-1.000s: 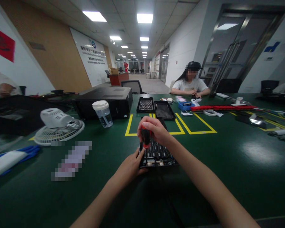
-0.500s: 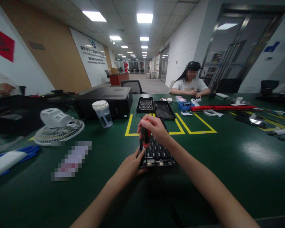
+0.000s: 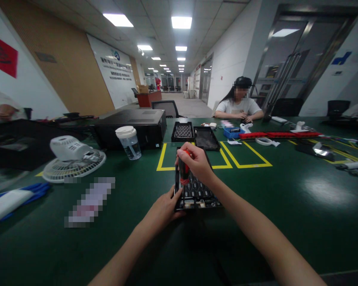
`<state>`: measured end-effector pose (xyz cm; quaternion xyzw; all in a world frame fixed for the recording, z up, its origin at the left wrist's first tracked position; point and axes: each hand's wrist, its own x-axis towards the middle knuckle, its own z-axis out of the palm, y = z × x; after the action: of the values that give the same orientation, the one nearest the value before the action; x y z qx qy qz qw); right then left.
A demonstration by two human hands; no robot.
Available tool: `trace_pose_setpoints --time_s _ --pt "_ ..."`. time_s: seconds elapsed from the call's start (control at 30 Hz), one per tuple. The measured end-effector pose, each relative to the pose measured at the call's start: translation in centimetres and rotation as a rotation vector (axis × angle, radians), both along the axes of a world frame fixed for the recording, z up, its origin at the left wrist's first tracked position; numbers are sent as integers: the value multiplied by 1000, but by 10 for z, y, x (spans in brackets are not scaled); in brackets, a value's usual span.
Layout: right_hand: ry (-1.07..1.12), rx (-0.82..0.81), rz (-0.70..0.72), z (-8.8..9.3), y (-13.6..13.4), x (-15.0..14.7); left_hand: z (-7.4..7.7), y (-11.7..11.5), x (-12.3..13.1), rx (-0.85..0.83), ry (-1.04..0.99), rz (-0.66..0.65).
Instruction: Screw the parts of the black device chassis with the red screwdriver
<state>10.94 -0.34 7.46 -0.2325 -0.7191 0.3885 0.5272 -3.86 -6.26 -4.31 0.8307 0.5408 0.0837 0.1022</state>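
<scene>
A black flat device [image 3: 199, 194] with an open, patterned inside lies on the green table [image 3: 256, 222] in front of me. My left hand [image 3: 163, 208] grips its near left corner and holds it down. My right hand [image 3: 197, 163] is wrapped around a screwdriver [image 3: 184, 171] with a black and red handle, held upright with its tip down on the device's left side. The tip itself is hidden behind the handle and my fingers.
Behind the device sit a black bit case [image 3: 183, 132] and its open lid [image 3: 207, 138] by yellow floor-tape lines [image 3: 164, 157]. To the left are a plastic cup [image 3: 129, 142], a white fan [image 3: 73, 158] and a black box [image 3: 137, 125]. A person [image 3: 239, 104] sits across the table.
My right hand has shifted slightly right and turned on the screwdriver handle. My left hand and the device have stayed in place.
</scene>
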Motion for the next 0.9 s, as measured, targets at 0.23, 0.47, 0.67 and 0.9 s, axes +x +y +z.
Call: trace_pose_setpoints --time_s 0.23,0.47,0.67,0.9 --pt "-46 111 -148 0 0 1 0 0 -1 -10 15 10" --pt "-62 197 -255 1 -1 2 1 -1 -1 -9 25 9" --pt "-87 241 -338 2 0 3 3 -2 0 -20 26 14" --pt "-111 264 -410 0 3 3 2 -1 -1 -28 5 5"
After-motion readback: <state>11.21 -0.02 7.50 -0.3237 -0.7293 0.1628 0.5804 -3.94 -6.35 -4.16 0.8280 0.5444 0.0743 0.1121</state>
